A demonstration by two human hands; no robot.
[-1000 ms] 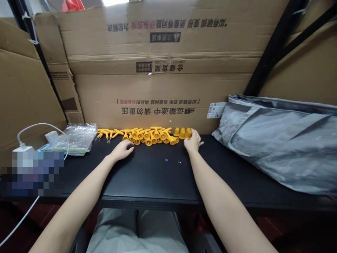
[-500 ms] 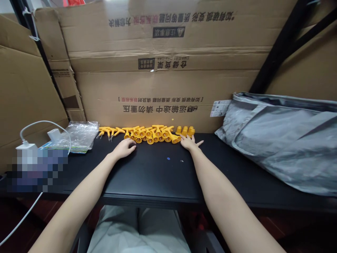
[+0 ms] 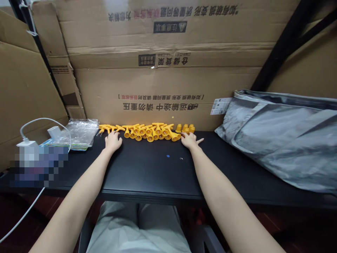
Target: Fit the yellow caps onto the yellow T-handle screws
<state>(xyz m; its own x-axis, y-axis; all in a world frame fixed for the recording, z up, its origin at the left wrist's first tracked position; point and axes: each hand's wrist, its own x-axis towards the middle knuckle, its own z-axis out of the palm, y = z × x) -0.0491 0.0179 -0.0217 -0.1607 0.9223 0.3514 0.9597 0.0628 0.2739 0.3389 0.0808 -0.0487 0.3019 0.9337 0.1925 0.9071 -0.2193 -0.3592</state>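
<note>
My left hand point(image 3: 113, 141) rests at the left group of yellow T-handled corkscrews point(image 3: 104, 128), its fingers forward and the thumb apart on the right. It covers some of their metal spirals; whether it touches them is unclear. My right hand point(image 3: 190, 140) is by several small yellow caps point(image 3: 191, 128), fingers spread and one stuck out to the right. Its fingertips reach the caps' base, and no cap is seen lifted. Between the hands lies a row of yellow corkscrews with bell-shaped ends point(image 3: 150, 138), the open bells facing me.
A black table point(image 3: 147, 172) carries everything, with a cardboard sheet point(image 3: 163, 80) standing behind. At left are clear plastic bags point(image 3: 81, 131), a white charger point(image 3: 27, 149) with its cable and a blurred-out object. A large grey bag point(image 3: 279, 140) fills the right. Small bits lie mid-table.
My left hand has moved left, from the bell-ended corkscrews to the T-handled group. My right hand stays by the caps, its fingers slightly drawn in. The view has tilted a little.
</note>
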